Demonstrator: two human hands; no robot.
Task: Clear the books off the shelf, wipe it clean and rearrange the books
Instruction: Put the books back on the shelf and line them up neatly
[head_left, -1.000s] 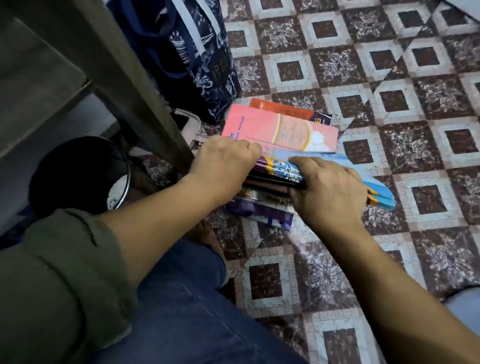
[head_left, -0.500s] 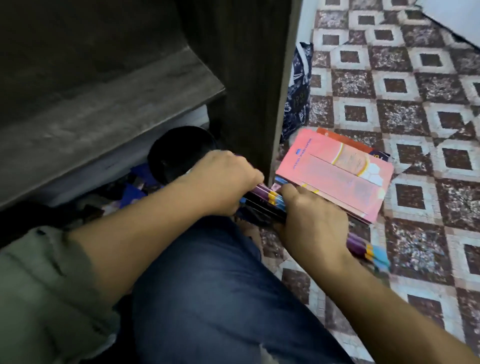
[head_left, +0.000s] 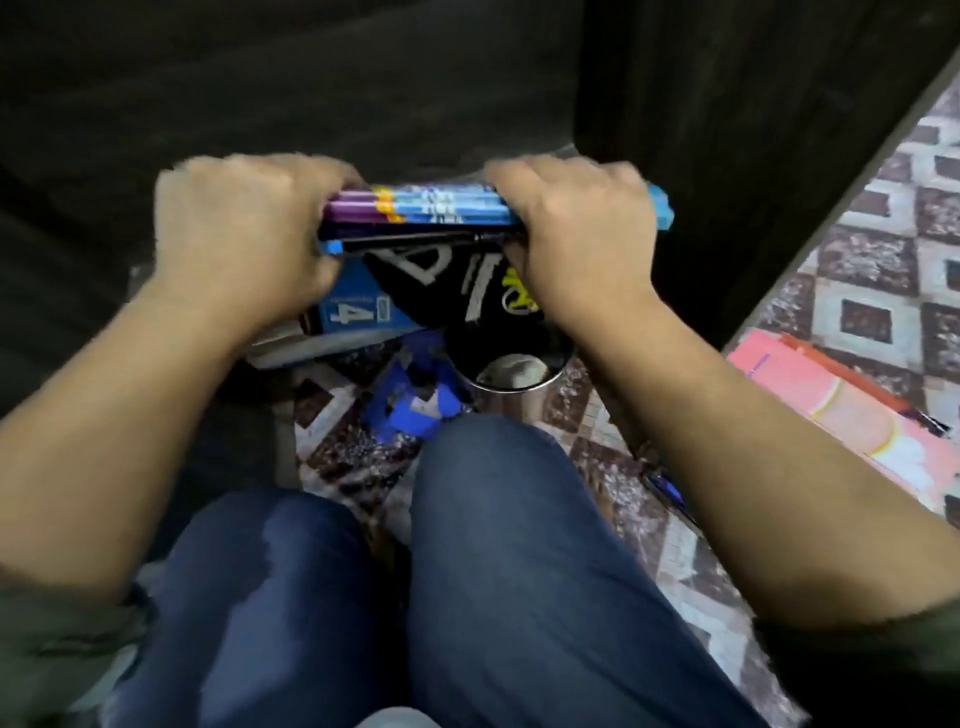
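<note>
A stack of thin books (head_left: 431, 208) with purple, orange and blue spines is held level between both hands in front of the dark shelf (head_left: 311, 78). My left hand (head_left: 234, 234) grips its left end and my right hand (head_left: 571, 228) grips its right end. A book with a black cover and white lettering (head_left: 447, 275) hangs at the bottom of the stack. Pink and orange books (head_left: 831, 410) lie on the tiled floor at the right.
A dark upright shelf panel (head_left: 727, 130) stands right of the hands. Below the stack lie a blue book marked 4 (head_left: 353, 312), a round metal-rimmed bin (head_left: 509, 364) and blue scraps (head_left: 415, 405) on the patterned floor. My knees in jeans (head_left: 467, 571) fill the foreground.
Both hands lifted the book stack off the floor and carried it left and up, in front of the shelf. The view turned toward the shelf; the pink books stay on the floor.
</note>
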